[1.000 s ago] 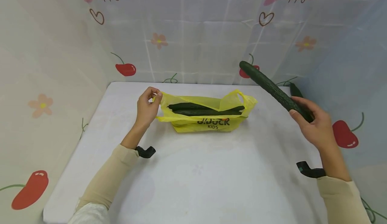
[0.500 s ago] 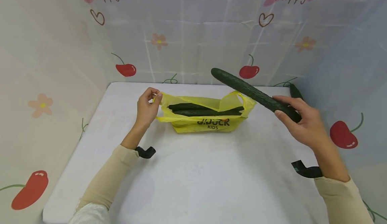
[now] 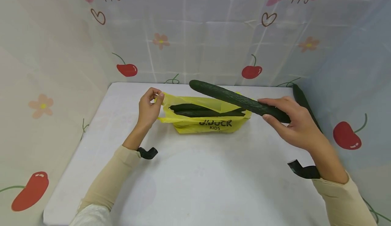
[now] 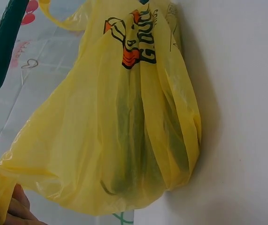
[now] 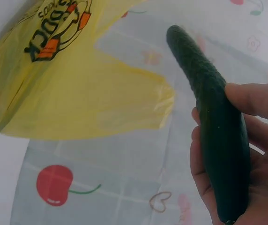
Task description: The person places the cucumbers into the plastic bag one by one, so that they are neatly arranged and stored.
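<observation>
My right hand (image 3: 297,122) grips a long dark green cucumber (image 3: 232,97) near one end. The cucumber's far end points left, above the mouth of a yellow plastic bag (image 3: 207,127). In the right wrist view the thumb and fingers wrap the lower part of the cucumber (image 5: 223,145). With thumb and fingers my left hand (image 3: 149,107) pinches the bag's left handle, holding that side up and outward. Inside the bag lie several cucumbers (image 3: 195,112). Their dark shapes show through the yellow film (image 4: 129,131) in the left wrist view.
Another cucumber (image 3: 302,98) lies at the table's back right edge, partly behind my right hand. The white table (image 3: 189,185) meets a printed curtain (image 3: 201,42) at the back and sides. Black wrist camera mounts (image 3: 303,170) stick out inward from the wrists.
My right hand has carried the cucumber left and its far end has come down over the bag. More of the cucumber at the back right now shows. The left hand has stayed put.
</observation>
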Motion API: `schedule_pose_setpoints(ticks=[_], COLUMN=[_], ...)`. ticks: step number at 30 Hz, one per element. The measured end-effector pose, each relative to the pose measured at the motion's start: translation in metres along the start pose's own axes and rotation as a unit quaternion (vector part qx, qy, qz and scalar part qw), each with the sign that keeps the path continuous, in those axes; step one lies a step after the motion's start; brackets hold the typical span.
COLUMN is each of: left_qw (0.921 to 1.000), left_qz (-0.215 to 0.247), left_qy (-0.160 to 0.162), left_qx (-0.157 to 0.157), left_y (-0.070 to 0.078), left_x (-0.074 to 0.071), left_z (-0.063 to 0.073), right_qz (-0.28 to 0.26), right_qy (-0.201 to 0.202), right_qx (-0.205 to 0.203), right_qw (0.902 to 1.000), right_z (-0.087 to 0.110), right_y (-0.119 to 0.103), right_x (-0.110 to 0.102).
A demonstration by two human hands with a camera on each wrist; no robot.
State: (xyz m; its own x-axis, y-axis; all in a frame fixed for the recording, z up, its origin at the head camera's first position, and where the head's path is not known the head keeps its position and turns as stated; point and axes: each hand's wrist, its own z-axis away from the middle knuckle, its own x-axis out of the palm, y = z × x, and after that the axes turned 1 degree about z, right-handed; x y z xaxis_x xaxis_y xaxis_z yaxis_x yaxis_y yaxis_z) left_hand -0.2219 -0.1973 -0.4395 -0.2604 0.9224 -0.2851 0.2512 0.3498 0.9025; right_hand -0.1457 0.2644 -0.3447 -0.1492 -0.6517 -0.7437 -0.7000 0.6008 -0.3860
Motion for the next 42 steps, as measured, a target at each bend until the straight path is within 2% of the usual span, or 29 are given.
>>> schedule_pose_setpoints(ticks=[4, 7, 11, 18, 21, 25, 33, 38, 42], left_qw=[0.9999, 0.9998, 0.9998, 0.9999, 1.0, 1.0, 0.9999, 0.9999, 0.9999], left_qz=[-0.003, -0.001, 0.002, -0.007, -0.001, 0.004, 0.009, 0.011, 0.011], left_qy=[0.002, 0.003, 0.002, 0.003, 0.004, 0.0, -0.005, -0.002, 0.004], left_qx=[-0.01, -0.017, -0.019, -0.012, -0.005, 0.003, 0.006, 0.004, 0.003], left_y=[0.003, 0.005, 0.004, 0.0, -0.002, -0.003, -0.001, -0.001, -0.001], left_x=[0.001, 0.001, 0.002, 0.0, -0.001, 0.0, 0.0, 0.0, 0.002], left_z=[0.001, 0.002, 0.002, 0.004, 0.003, 0.003, 0.002, 0.0, 0.0], right_qz=[0.038, 0.048, 0.04, 0.062, 0.066, 0.075, 0.108, 0.123, 0.129], right_qy=[-0.031, -0.058, -0.106, -0.174, -0.18, -0.164, -0.129, -0.148, -0.165], right_qx=[-0.023, -0.024, 0.007, 0.078, 0.101, 0.122, 0.13, 0.127, 0.103], right_qw=[0.9985, 0.9969, 0.9935, 0.9797, 0.9762, 0.976, 0.9772, 0.9732, 0.9723], right_z=[-0.009, -0.017, -0.025, -0.035, -0.037, -0.038, -0.038, -0.042, -0.052], right_y=[-0.012, -0.023, -0.038, -0.058, -0.059, -0.053, -0.032, -0.029, -0.032], right_x=[0.006, 0.013, 0.026, 0.052, 0.063, 0.067, 0.046, 0.038, 0.04])
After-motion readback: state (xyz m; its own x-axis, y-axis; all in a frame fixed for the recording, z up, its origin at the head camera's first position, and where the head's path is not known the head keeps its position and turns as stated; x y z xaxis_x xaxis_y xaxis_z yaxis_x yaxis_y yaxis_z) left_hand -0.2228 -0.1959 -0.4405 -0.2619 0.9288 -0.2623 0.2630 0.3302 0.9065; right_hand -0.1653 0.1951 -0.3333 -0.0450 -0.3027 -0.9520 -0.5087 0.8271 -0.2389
